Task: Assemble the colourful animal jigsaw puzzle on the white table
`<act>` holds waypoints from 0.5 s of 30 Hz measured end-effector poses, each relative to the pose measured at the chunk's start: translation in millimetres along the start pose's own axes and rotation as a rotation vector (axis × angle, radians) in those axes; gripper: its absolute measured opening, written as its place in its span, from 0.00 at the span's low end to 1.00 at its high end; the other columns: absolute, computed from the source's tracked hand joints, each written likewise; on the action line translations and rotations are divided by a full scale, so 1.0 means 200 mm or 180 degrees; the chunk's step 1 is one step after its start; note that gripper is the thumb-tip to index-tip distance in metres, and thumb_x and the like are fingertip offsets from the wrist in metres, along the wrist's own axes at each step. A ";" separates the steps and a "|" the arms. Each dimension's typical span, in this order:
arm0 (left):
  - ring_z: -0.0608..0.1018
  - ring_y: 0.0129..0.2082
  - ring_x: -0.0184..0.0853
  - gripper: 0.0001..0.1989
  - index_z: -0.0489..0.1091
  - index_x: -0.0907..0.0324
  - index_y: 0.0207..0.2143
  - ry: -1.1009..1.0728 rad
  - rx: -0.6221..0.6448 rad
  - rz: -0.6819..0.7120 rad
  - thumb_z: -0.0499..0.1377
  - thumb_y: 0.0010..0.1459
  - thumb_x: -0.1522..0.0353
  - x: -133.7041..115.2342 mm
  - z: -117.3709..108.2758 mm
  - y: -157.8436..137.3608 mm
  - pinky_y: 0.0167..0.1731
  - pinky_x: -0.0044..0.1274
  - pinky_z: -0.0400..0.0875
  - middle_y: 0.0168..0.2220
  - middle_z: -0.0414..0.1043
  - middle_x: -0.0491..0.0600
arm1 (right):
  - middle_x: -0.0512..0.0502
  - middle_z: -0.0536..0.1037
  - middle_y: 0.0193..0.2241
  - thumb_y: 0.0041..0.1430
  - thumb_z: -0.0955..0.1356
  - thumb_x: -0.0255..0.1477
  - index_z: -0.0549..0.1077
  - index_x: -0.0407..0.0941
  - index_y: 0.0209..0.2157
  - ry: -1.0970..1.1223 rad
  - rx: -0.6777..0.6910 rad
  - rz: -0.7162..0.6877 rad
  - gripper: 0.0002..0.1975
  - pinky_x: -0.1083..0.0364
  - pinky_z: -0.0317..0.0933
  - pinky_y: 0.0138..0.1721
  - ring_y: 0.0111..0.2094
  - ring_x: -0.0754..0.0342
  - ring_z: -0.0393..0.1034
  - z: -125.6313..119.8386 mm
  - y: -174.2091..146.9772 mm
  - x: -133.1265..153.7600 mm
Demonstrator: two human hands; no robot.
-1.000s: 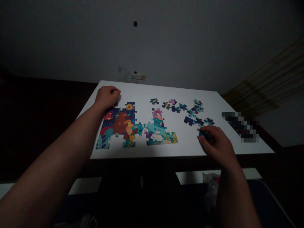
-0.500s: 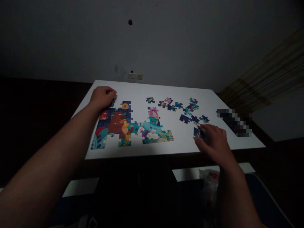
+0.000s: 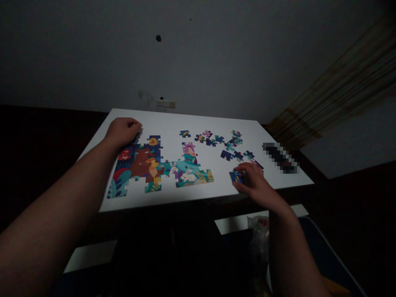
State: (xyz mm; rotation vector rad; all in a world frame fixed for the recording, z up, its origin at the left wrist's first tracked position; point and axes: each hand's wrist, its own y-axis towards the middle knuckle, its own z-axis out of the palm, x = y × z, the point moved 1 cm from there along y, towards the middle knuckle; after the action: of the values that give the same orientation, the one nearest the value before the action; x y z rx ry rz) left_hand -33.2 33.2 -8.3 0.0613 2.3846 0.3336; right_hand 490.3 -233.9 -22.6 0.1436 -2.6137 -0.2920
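Right hand (image 3: 254, 182): holding a blue puzzle piece (image 3: 235, 176), right of centre.
Left hand (image 3: 121, 132): left of centre, curled; I cannot tell its grip.

A partly assembled jigsaw puzzle (image 3: 154, 167) lies flat, picture side up, on the tabletop (image 3: 173, 202), showing a brown bear and white rabbits; gaps break its near edge, and a deep notch opens on its far side. Loose jigsaw pieces (image 3: 227, 155) scatter face up to its right. The right hand's (image 3: 253, 181) fingers hold a dark blue piece (image 3: 235, 176) with yellowish marks, its far side partly covered.
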 end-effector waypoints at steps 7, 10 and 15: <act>0.88 0.48 0.57 0.12 0.86 0.51 0.36 0.0020 0.0074 -0.0050 0.66 0.60 0.56 -0.01 -0.01 -0.01 0.55 0.42 0.80 0.45 0.91 0.58 | 0.49 0.85 0.50 0.73 0.75 0.43 0.75 0.59 0.58 0.0817 0.0221 0.0243 0.16 0.39 0.78 0.53 0.49 0.38 0.83 0.06 0.07 0.23; 0.88 0.48 0.55 0.10 0.87 0.52 0.36 0.0008 0.0074 -0.0053 0.68 0.60 0.58 -0.02 0.00 -0.02 0.54 0.39 0.80 0.44 0.91 0.57 | 0.46 0.88 0.55 0.72 0.75 0.45 0.77 0.59 0.60 0.0779 -0.0188 0.0180 0.18 0.35 0.78 0.56 0.52 0.35 0.84 0.12 0.12 0.27; 0.88 0.48 0.53 0.13 0.90 0.56 0.44 0.0037 0.0134 -0.0038 0.68 0.63 0.61 -0.01 0.02 0.00 0.54 0.39 0.81 0.46 0.91 0.59 | 0.38 0.89 0.54 0.74 0.72 0.41 0.81 0.53 0.64 0.0832 -0.0285 -0.0027 0.21 0.36 0.80 0.51 0.48 0.35 0.85 0.19 0.28 0.32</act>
State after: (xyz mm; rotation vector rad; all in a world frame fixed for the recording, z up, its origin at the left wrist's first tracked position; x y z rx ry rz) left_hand -29.9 33.2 -10.4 0.0649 2.4027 0.2788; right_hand 414.3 -182.7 -11.3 0.1512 -2.3377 -0.3665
